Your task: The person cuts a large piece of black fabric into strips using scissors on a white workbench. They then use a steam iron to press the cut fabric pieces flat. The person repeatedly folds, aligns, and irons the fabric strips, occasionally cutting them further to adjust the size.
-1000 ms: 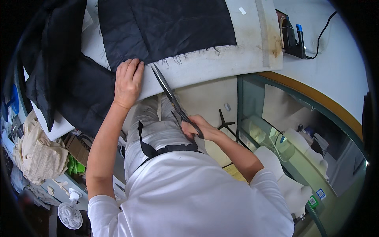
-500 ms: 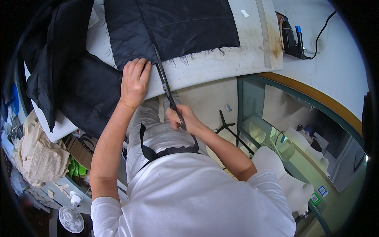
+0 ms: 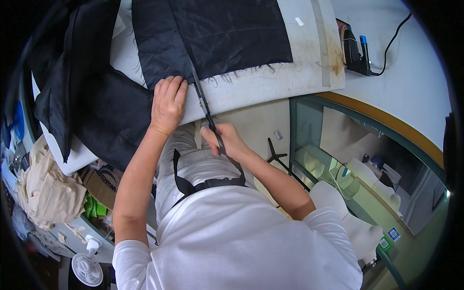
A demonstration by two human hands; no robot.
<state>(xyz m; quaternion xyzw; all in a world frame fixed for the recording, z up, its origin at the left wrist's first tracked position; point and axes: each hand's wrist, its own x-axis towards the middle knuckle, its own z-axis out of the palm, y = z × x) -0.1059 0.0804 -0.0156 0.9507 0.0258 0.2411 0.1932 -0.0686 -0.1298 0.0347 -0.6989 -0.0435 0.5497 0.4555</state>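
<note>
My left hand [image 3: 167, 104] presses on the near edge of a piece of black fabric [image 3: 241, 34], fingers together and curled over it. Just right of those fingers, long black-handled scissors [image 3: 199, 94] stand with their upper blades lying along a crease in that fabric. My right hand [image 3: 224, 137] is closed round the scissor handles, below the edge of the pale padded board [image 3: 256, 84] that bears the fabric. A larger bunched black cloth [image 3: 101, 111] drapes over the board's left side, beside my left hand.
An iron [image 3: 355, 55] with a cord stands at the upper right. Below it are a glass-topped cabinet with a mirror [image 3: 372, 159] and white mannequin forms [image 3: 328, 193]. On the left are cream cloth [image 3: 53, 188], a cardboard box [image 3: 99, 186] and a small white fan [image 3: 87, 268].
My left hand has moved rightward. My right hand has moved up and left, swinging the scissors upright, their blades now reaching farther into the fabric. The fabric piece has shifted slightly.
</note>
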